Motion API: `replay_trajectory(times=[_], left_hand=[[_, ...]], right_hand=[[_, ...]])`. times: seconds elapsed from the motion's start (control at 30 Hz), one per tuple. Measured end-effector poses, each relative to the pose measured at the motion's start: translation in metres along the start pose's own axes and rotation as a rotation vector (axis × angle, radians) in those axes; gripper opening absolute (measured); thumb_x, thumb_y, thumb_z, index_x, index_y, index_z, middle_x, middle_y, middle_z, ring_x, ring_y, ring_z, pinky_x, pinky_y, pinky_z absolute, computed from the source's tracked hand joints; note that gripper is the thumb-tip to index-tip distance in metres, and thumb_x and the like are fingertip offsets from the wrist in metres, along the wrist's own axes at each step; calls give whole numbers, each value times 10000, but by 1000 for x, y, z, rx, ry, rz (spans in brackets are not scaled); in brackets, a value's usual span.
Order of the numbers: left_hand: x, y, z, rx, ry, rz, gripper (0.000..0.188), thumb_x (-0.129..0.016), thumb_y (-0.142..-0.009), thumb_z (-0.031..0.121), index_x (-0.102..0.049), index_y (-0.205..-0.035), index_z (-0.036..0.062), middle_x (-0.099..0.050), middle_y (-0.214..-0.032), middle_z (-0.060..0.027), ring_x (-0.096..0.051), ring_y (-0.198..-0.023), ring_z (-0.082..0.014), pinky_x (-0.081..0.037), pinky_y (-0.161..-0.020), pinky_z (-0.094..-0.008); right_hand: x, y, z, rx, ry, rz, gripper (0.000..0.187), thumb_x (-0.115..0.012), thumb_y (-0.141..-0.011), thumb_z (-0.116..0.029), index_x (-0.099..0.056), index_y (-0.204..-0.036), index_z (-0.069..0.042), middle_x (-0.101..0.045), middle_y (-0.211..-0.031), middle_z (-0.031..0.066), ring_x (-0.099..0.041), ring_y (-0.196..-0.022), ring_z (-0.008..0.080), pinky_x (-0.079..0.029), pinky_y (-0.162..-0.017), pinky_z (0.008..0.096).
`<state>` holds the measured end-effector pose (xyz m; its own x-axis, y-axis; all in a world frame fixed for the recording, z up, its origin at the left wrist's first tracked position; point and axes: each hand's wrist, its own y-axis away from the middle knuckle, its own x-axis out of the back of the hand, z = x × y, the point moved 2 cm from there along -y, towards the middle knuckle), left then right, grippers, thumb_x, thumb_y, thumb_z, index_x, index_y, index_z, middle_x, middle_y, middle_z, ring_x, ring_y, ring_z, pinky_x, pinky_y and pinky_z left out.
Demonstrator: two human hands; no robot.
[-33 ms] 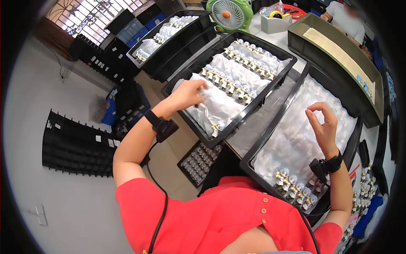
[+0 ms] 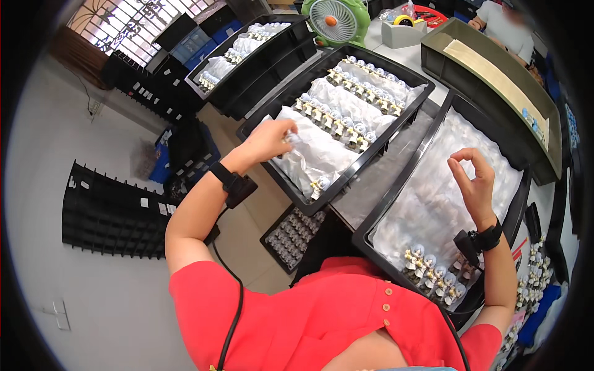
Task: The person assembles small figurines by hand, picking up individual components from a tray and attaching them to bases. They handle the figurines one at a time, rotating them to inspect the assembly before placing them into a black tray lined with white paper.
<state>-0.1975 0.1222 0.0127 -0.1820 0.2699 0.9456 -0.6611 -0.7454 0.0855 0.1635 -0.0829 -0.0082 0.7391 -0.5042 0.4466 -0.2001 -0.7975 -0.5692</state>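
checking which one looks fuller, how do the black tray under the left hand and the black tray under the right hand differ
The left-hand tray shows several rows of small figurines; the right-hand tray shows a small group only at its near end. White sheeting lies between rows in the left-hand tray, but covers most of the right-hand tray. Both are black, with figurines and white sheeting.

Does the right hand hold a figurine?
No, the right hand curls thumb toward forefinger over the white sheet, with nothing visible between them.
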Motion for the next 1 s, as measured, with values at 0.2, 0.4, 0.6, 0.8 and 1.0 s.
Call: replay_trajectory(times=[0.2, 0.4, 0.6, 0.8, 1.0], left_hand=[[-19, -14, -27, 20, -280, -52, 350, -693, -655, 116, -600, -990, 75, -644, -855, -155, -616, -858, -323, -480, -745, -395], [-33, -16, -35, 21, -488, -48, 324, -636, -672, 26, -585, -986, 85, -580, -993, -182, -583, -933, -374, -477, -790, -444], [-30, -17, -45, 9, -372, -65, 397, -684, -685, 54, -539, -1054, 81, -572, -995, -164, -581, -944, -368, -472, -790, -439], [-13, -5, 27, -183, -153, 164, 430, -709, -719, 92, -580, -1129, 103, -599, -935, -118, -599, -796, -225, -485, -699, -312], [-33, 9, 132, -486, 486, -29, 344, -665, -788, 67, -598, -1125, 53, -619, -992, -53, -587, -823, -129, -488, -703, -266]], right_hand=[[15, -3, 0, -64, 68, 5, 115, -661, -811, -104, -616, -824, 0, -629, -777, 41, -585, -758, 123, -448, -717, 247], [39, -17, -9, -274, 39, -337, 182, -638, -831, -173, -612, -883, -1, -633, -787, 58, -593, -766, 126, -464, -713, 269], [25, 30, -29, -333, 205, -1024, 313, -689, -755, -224, -613, -947, 12, -648, -871, 167, -632, -810, 303, -493, -723, 358], [-18, 76, -41, -279, 213, -1111, 430, -743, -693, -269, -559, -957, 17, -605, -928, 185, -600, -849, 357, -479, -735, 407], [-18, 63, -52, -291, 96, -1021, 373, -723, -693, -187, -531, -951, 1, -583, -902, 161, -586, -844, 329, -471, -737, 380]])
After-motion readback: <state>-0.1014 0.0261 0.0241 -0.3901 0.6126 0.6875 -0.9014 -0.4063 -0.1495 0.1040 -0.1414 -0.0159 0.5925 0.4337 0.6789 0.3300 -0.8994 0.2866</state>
